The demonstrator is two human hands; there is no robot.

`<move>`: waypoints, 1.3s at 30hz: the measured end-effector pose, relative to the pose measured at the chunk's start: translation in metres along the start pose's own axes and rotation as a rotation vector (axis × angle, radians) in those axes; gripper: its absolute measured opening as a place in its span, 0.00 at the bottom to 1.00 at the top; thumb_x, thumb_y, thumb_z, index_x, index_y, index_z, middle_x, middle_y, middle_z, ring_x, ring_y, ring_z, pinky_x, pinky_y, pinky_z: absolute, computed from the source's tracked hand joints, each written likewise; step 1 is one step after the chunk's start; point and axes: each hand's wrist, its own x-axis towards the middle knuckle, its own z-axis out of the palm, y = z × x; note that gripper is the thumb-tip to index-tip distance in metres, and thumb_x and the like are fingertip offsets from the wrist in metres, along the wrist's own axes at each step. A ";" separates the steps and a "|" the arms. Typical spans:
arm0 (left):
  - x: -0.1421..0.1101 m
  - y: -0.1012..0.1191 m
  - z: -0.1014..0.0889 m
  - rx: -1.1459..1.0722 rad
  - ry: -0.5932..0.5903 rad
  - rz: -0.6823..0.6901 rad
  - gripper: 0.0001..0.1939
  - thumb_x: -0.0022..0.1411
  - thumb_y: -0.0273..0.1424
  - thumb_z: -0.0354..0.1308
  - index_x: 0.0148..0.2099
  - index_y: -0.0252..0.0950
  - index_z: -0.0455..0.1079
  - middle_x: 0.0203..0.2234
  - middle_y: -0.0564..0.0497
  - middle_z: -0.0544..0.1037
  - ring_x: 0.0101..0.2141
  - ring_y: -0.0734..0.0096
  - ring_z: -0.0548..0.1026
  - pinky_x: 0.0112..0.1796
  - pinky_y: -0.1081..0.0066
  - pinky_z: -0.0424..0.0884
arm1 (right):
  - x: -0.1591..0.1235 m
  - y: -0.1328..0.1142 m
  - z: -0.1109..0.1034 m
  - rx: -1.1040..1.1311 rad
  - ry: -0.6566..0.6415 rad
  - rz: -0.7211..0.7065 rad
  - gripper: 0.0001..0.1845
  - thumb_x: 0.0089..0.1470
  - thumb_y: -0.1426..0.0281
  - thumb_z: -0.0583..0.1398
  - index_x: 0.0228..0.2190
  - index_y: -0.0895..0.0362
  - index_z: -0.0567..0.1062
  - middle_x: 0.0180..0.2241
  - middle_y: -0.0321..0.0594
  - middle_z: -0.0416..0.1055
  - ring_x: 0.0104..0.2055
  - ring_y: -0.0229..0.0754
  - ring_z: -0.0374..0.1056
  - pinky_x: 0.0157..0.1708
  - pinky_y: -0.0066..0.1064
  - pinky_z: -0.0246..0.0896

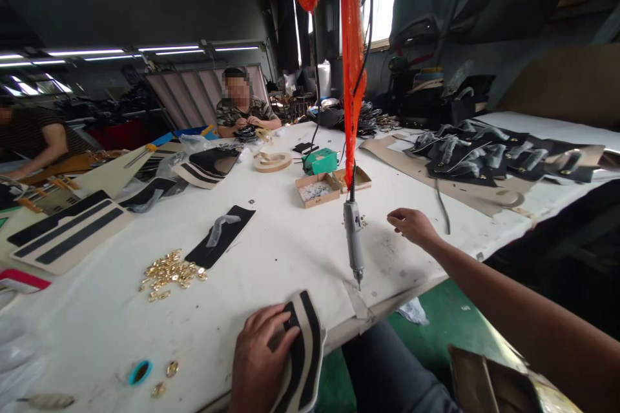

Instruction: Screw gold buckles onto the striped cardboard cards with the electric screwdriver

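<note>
The striped panel [310, 343] lies at six o'clock in my view, at the counter's [300, 242] near edge, its long axis running roughly twelve to six. My left grip [261, 352], the nearer, covers its nine o'clock side; whether thumb and fingers pinch it, I cannot tell. My right grip [411, 226] sits towards one o'clock from the panel, fingers bunched, contents unclear to me. At that grip's nine o'clock hangs the electric screwdriver [353, 239], tip down. Gold-coloured fittings [174, 271] lie at the panel's ten o'clock.
</note>
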 end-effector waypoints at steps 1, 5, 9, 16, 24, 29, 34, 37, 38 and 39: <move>0.000 0.000 0.000 0.000 -0.002 -0.004 0.12 0.62 0.42 0.64 0.44 0.46 0.85 0.50 0.46 0.85 0.55 0.47 0.77 0.60 0.50 0.71 | 0.002 0.000 -0.002 -0.033 -0.018 -0.008 0.16 0.59 0.61 0.62 0.41 0.57 0.85 0.29 0.42 0.82 0.31 0.43 0.77 0.30 0.29 0.63; 0.000 -0.001 0.001 -0.005 -0.004 -0.017 0.11 0.62 0.41 0.65 0.43 0.46 0.85 0.50 0.46 0.85 0.55 0.46 0.77 0.60 0.50 0.71 | 0.005 -0.001 0.001 -0.157 -0.059 -0.049 0.12 0.56 0.64 0.64 0.36 0.55 0.87 0.32 0.42 0.83 0.33 0.44 0.76 0.32 0.30 0.61; 0.000 -0.004 0.003 -0.003 0.007 -0.004 0.11 0.61 0.40 0.66 0.44 0.46 0.85 0.51 0.46 0.85 0.55 0.46 0.77 0.60 0.50 0.70 | 0.011 -0.011 0.021 -0.226 -0.085 -0.101 0.12 0.56 0.62 0.65 0.38 0.52 0.88 0.36 0.40 0.85 0.37 0.45 0.77 0.33 0.30 0.60; -0.009 0.010 -0.001 0.020 0.009 0.029 0.09 0.64 0.35 0.67 0.46 0.42 0.84 0.50 0.47 0.85 0.55 0.50 0.77 0.58 0.52 0.70 | 0.021 -0.026 0.047 -0.329 -0.093 -0.098 0.17 0.55 0.60 0.64 0.41 0.53 0.87 0.40 0.43 0.85 0.38 0.47 0.75 0.32 0.31 0.57; -0.013 0.015 -0.001 0.008 0.014 0.042 0.09 0.64 0.32 0.68 0.47 0.40 0.82 0.51 0.47 0.84 0.55 0.51 0.76 0.58 0.52 0.69 | 0.024 -0.024 0.044 -0.414 -0.131 -0.127 0.17 0.55 0.61 0.62 0.41 0.53 0.87 0.38 0.44 0.84 0.36 0.46 0.74 0.31 0.32 0.55; -0.008 0.005 0.002 0.000 0.021 0.024 0.09 0.63 0.36 0.68 0.46 0.43 0.83 0.51 0.49 0.84 0.55 0.49 0.76 0.58 0.49 0.70 | 0.028 -0.030 0.043 -0.424 -0.148 -0.155 0.13 0.55 0.64 0.62 0.37 0.51 0.87 0.37 0.40 0.84 0.37 0.45 0.75 0.31 0.30 0.55; -0.004 -0.003 0.004 -0.006 0.031 0.027 0.10 0.62 0.40 0.69 0.44 0.44 0.83 0.50 0.49 0.84 0.54 0.47 0.77 0.57 0.46 0.71 | 0.030 -0.028 0.038 -0.406 -0.183 -0.186 0.10 0.52 0.68 0.64 0.34 0.51 0.86 0.38 0.38 0.84 0.38 0.44 0.75 0.33 0.29 0.59; -0.003 -0.007 0.005 -0.009 0.039 0.041 0.11 0.62 0.42 0.69 0.44 0.45 0.84 0.49 0.48 0.84 0.54 0.47 0.77 0.57 0.45 0.72 | 0.031 -0.022 0.029 -0.377 -0.175 -0.187 0.14 0.53 0.68 0.65 0.41 0.50 0.86 0.41 0.38 0.84 0.40 0.44 0.76 0.36 0.28 0.62; -0.003 -0.008 0.005 -0.012 0.040 0.046 0.12 0.62 0.43 0.69 0.44 0.45 0.84 0.49 0.48 0.84 0.54 0.47 0.77 0.57 0.45 0.73 | 0.031 -0.019 0.026 -0.368 -0.168 -0.184 0.14 0.55 0.67 0.64 0.43 0.50 0.86 0.42 0.38 0.84 0.40 0.44 0.76 0.36 0.29 0.63; -0.002 -0.009 0.006 -0.013 0.042 0.048 0.12 0.62 0.43 0.69 0.44 0.45 0.84 0.49 0.48 0.84 0.54 0.47 0.78 0.57 0.45 0.73 | 0.031 -0.016 0.022 -0.361 -0.163 -0.181 0.14 0.56 0.67 0.64 0.43 0.50 0.86 0.42 0.38 0.84 0.40 0.44 0.77 0.37 0.29 0.63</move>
